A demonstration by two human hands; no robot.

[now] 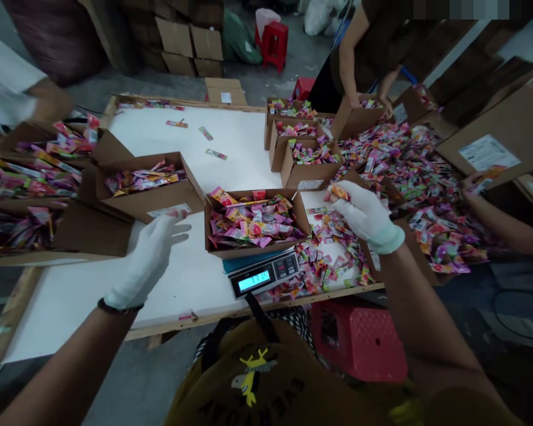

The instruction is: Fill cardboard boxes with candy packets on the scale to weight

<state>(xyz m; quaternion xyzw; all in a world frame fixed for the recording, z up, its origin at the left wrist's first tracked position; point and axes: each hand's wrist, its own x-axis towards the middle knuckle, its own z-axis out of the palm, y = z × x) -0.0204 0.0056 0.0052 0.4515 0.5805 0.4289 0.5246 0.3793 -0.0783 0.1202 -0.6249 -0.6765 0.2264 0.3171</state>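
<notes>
Just beyond the left fingers (177,228), an open box of sweets (148,186) blocks the way forward. To their right stands the box on the scale (255,222); bare white tabletop (190,278) lies between and beneath. Around the right fingers (337,198), loose packets (333,254) cover the surface, with more boxes (308,157) beyond.

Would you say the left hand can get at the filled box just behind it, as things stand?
Probably yes. The left hand is open, holding nothing, and its fingertips lie at the near edge of the filled box. Only bare white tabletop lies between; nothing blocks the way.
</notes>
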